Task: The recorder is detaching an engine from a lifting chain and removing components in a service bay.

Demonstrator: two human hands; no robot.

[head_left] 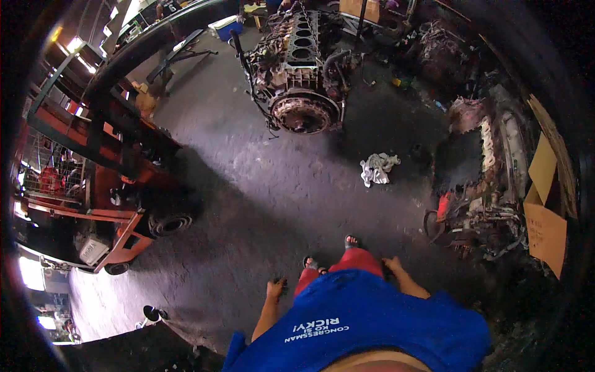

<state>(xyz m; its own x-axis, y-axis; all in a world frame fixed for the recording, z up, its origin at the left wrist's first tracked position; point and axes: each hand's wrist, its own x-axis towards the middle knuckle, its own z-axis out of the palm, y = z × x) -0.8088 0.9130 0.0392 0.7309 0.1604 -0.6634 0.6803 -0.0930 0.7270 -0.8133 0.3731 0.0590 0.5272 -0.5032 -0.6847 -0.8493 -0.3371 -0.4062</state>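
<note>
My left hand hangs at my left side, beside the red shorts. Its fingers look dark and are too small to make out. My right hand hangs at my right side with its fingers loosely stretched and nothing visible in them. Neither hand touches any object that I can see. Ahead on the floor, a crumpled whitish rag lies a little to the right. Beyond it to the left stands a large engine block, with a row of round cylinder bores on top and a round rusty flywheel end facing me.
An orange forklift stands at the left. Along the right lie another greasy engine assembly and cardboard sheets. A chain runs down to the engine block. A blue-and-white cooler sits at the back.
</note>
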